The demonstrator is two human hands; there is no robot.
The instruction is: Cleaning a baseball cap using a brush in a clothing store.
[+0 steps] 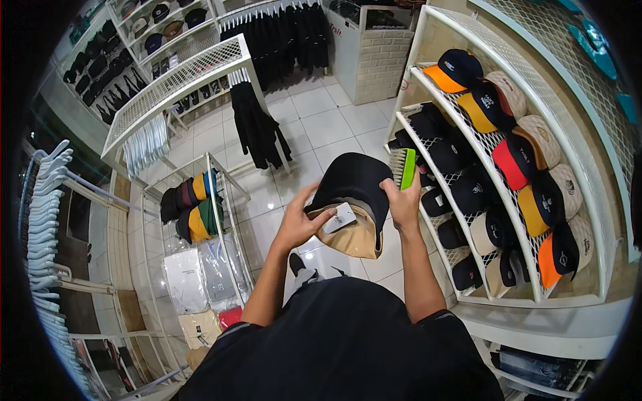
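Observation:
A baseball cap (353, 183) with a black brim and a tan crown is held in front of my body, its brim pointing away from me. My left hand (298, 220) grips the cap's left edge, with the thumb on a white paper tag (339, 218) that bears writing. In my right hand (404, 200) is a scrub brush (405, 168) with a lime-green back and pale bristles, which face left towards the cap. The right thumb lies close to the brim's right edge; whether it touches the brim is hard to tell.
White mesh shelves (501, 165) full of caps stand close on the right. To the left are a rack with folded caps (193, 205) and bagged garments (185, 280), and a rail of pale hangers (47, 240). A clothes rack (175, 85) and a brick-faced counter (383, 67) stand ahead.

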